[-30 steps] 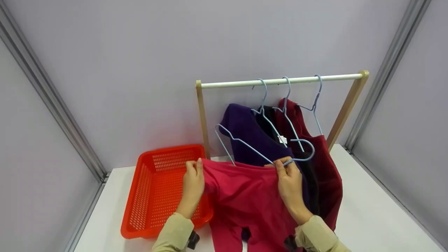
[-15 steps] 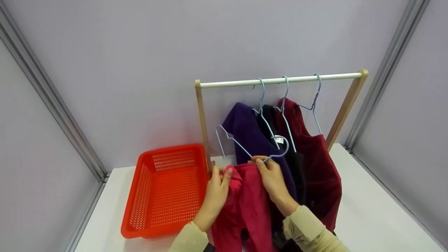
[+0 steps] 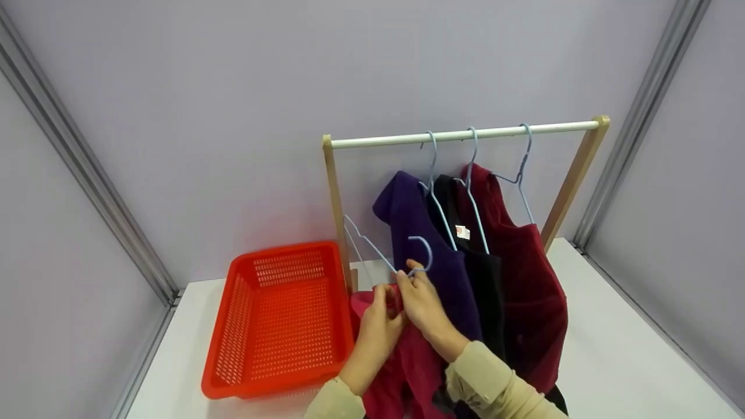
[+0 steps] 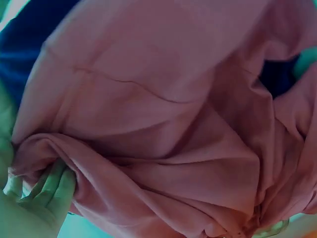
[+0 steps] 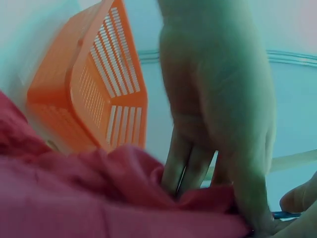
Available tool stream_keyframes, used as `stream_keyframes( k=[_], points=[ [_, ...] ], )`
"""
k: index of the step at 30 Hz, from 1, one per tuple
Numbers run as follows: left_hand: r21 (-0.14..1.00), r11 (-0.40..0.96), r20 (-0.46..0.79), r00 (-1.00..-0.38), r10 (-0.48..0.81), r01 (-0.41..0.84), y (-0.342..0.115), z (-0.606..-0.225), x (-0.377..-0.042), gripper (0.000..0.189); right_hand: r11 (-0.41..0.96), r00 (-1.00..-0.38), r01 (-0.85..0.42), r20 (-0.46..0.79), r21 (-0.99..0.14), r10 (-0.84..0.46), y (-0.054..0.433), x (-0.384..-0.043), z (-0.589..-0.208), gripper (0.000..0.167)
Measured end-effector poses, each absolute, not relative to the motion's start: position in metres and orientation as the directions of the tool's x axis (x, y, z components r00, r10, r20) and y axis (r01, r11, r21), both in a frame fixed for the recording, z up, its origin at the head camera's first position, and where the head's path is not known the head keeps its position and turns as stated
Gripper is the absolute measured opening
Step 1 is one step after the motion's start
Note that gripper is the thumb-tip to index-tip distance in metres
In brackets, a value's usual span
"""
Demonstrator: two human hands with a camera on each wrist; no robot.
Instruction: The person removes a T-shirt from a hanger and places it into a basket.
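Left hand, mine (image 3: 380, 326): pinching pink garment (image 3: 415, 358); cloth hangs below both hands, bunched now, stretched wide a second ago. Right hand, mine (image 3: 422, 299): shifted leftward, nearly meeting the left, gripping blue hanger (image 3: 378, 254).

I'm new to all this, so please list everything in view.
Basket: 1, orange-red, on the table, left of rack
Rack: 1, white bar, wooden legs, on the table
Hangers: 4, pale blue, three on the bar, one held
Hung garments: 3, purple, black and dark red, on hangers
Held garment: 1, pink, in front of rack
Label: 1, white, among hung garments
Table: 1, white, under the basket
Walls: 3, pale, behind and beside
Posts: 2, grey, back corners
Sleeves: 2, beige, on the arms
Left hand: 1, bare, on held garment
Right hand: 1, bare, on held hanger
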State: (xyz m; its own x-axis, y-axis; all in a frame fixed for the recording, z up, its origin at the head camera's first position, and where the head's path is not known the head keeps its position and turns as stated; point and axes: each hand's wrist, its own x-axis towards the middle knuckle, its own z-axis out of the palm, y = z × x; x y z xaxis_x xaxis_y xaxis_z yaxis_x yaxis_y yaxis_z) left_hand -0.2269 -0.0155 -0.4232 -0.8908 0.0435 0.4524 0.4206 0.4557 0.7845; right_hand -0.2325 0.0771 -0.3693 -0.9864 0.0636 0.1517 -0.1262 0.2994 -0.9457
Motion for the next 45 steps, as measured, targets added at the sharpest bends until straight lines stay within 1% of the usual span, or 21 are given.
stream_keyframes(
  k=[3,6,8,13,17,21,26,32,35,38,41,43,45],
  points=[
    [0.784,0.47,0.456,-0.89,0.007,0.406,-0.014,-0.425,-0.227,0.034,0.26,-0.99,-0.118,0.133,-0.958,0.043,0.074,-0.234,-0.369,0.046],
    [0.803,0.458,0.434,-0.901,-0.011,0.381,-0.013,-0.426,-0.226,0.035,0.208,-0.995,-0.094,0.1,-0.974,0.021,0.074,-0.237,-0.371,0.045],
    [0.815,0.449,0.418,-0.908,-0.019,0.366,-0.013,-0.427,-0.226,0.033,0.2,-0.996,-0.089,0.092,-0.976,0.005,0.074,-0.238,-0.373,0.044],
    [0.833,0.43,0.415,-0.907,-0.071,0.348,-0.013,-0.429,-0.225,0.027,0.26,-0.992,-0.116,0.101,-0.958,-0.07,0.077,-0.239,-0.372,0.041],
    [0.852,0.404,0.405,-0.908,-0.104,0.334,-0.015,-0.431,-0.225,0.022,0.355,-0.991,-0.077,0.034,-0.932,-0.126,0.082,-0.24,-0.367,0.035],
    [0.864,0.381,0.392,-0.914,-0.104,0.328,-0.016,-0.43,-0.224,0.02,0.391,-0.989,-0.063,0.003,-0.918,-0.151,0.087,-0.244,-0.366,0.025],
    [0.882,0.352,0.364,-0.927,-0.09,0.312,-0.016,-0.43,-0.223,0.017,0.335,-0.991,-0.079,0.037,-0.939,-0.132,0.088,-0.248,-0.366,0.023],
    [0.878,0.361,0.363,-0.929,-0.072,0.315,-0.015,-0.433,-0.219,0.018,0.269,-0.996,-0.089,0.08,-0.959,-0.044,0.085,-0.254,-0.365,0.022],
    [0.879,0.349,0.375,-0.923,-0.083,0.326,-0.016,-0.433,-0.218,0.017,0.253,-0.994,-0.105,0.093,-0.962,-0.06,0.085,-0.255,-0.364,0.022],
    [0.874,0.348,0.396,-0.912,-0.104,0.339,-0.016,-0.433,-0.218,0.017,0.31,-0.988,-0.113,0.076,-0.944,-0.131,0.088,-0.253,-0.361,0.019],
    [0.868,0.354,0.412,-0.904,-0.117,0.349,-0.017,-0.435,-0.218,0.016,0.415,-0.979,-0.119,0.035,-0.902,-0.203,0.093,-0.253,-0.356,0.017],
    [0.87,0.348,0.409,-0.905,-0.115,0.349,-0.016,-0.437,-0.218,0.015,0.476,-0.974,-0.132,0.024,-0.869,-0.226,0.096,-0.253,-0.353,0.019],
    [0.879,0.326,0.401,-0.91,-0.107,0.349,-0.016,-0.438,-0.218,0.016,0.504,-0.974,-0.139,0.025,-0.852,-0.227,0.097,-0.254,-0.351,0.019]
  ],
)
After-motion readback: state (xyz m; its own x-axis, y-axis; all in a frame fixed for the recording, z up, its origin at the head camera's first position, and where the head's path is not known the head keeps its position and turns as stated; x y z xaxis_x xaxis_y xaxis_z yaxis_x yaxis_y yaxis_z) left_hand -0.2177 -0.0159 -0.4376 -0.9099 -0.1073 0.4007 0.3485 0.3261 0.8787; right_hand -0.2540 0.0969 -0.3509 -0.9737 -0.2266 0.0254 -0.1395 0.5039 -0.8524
